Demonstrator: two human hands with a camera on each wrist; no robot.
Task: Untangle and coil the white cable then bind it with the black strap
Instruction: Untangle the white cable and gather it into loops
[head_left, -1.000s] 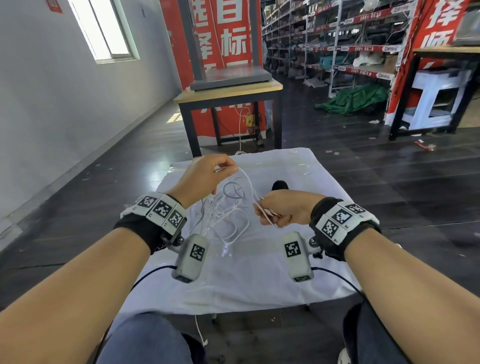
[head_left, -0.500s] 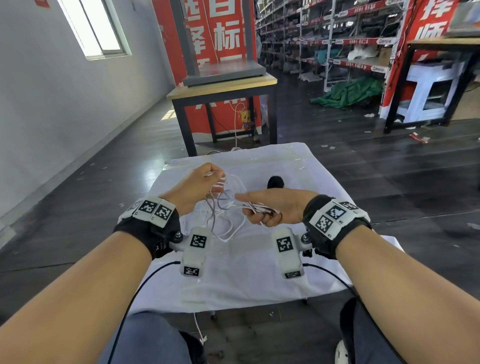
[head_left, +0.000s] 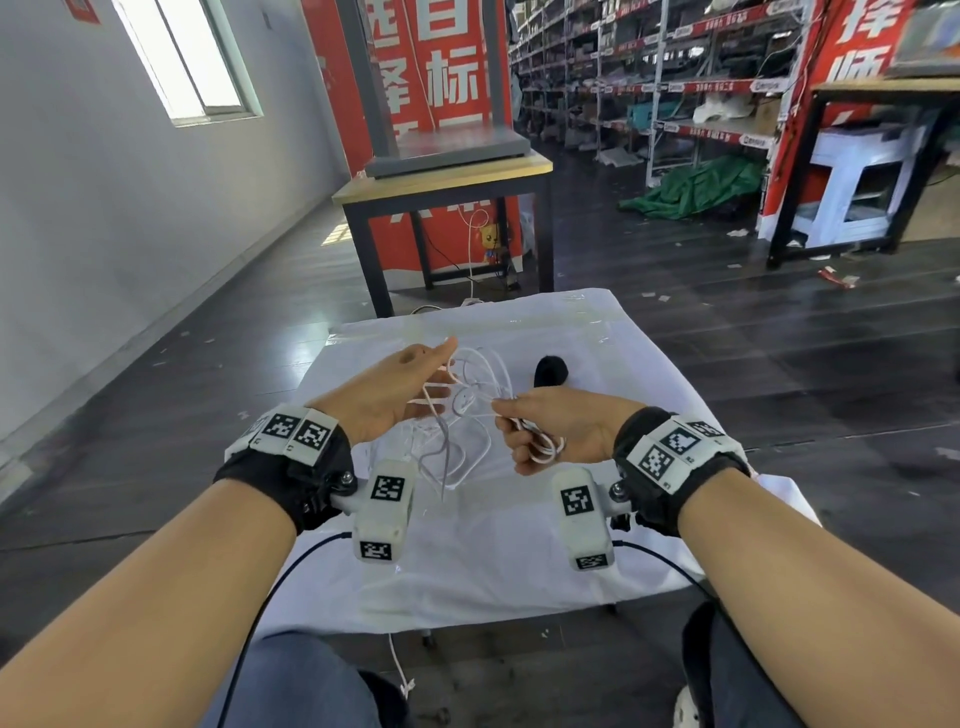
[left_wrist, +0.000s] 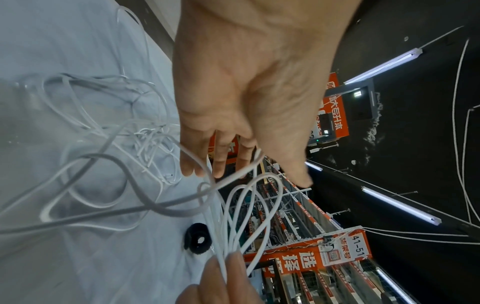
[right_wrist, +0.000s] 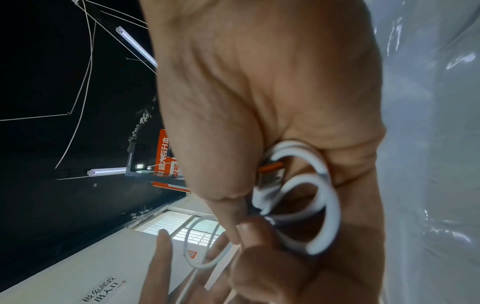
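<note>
White cloth (head_left: 519, 561) covers the low table in front of the seated person, w/ both forearms reaching over it from the near edge. Left hand (head_left: 395, 395) is up above the cloth, palm turned inward, fingers (left_wrist: 221, 162) straight and spread, thumb out. Wide open, not clamping anything; strands of the white cable (head_left: 467, 415) drape across the fingers and run between fingers and thumb in the left wrist view. Right hand (head_left: 561, 431) sits slightly lower, just beside the left, fingers curled in. Thumb and forefinger pinch a bundle of cable strands, and small finished loops (right_wrist: 317, 197) are tucked in the palm, w/ the plug end showing in the right wrist view. Between the two hands the cable fans into several loose loops; more of it hangs down in a tangle onto the cloth below. Black strap (head_left: 551, 370) lies rolled up on the cloth beyond the right hand, apart from the cable, untouched.
</note>
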